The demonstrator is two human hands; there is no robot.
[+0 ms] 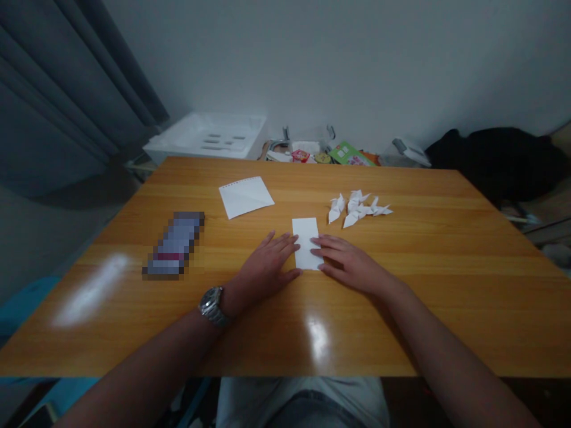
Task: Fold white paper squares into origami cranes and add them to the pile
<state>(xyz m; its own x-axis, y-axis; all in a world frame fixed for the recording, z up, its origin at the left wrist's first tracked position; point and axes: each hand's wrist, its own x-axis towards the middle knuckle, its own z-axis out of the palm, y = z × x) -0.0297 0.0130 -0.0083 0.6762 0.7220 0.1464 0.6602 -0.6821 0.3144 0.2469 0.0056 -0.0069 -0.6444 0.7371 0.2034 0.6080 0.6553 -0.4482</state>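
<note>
A folded white paper rectangle [306, 235] lies on the wooden table [446, 285] in front of me. My left hand [266, 267], with a metal watch on the wrist, lies flat with fingers stretched out, its fingertips touching the paper's left edge. My right hand [348, 261] also lies flat, fingers extended onto the paper's lower right part. Neither hand grips anything.
A square white sheet [245, 197] lies further back left. Several folded white paper cranes [357, 209] sit back right. A blurred-out rectangular object [175, 245] lies at the left. Behind the table are a white plastic bin [209, 135], clutter and a dark bundle [495, 157].
</note>
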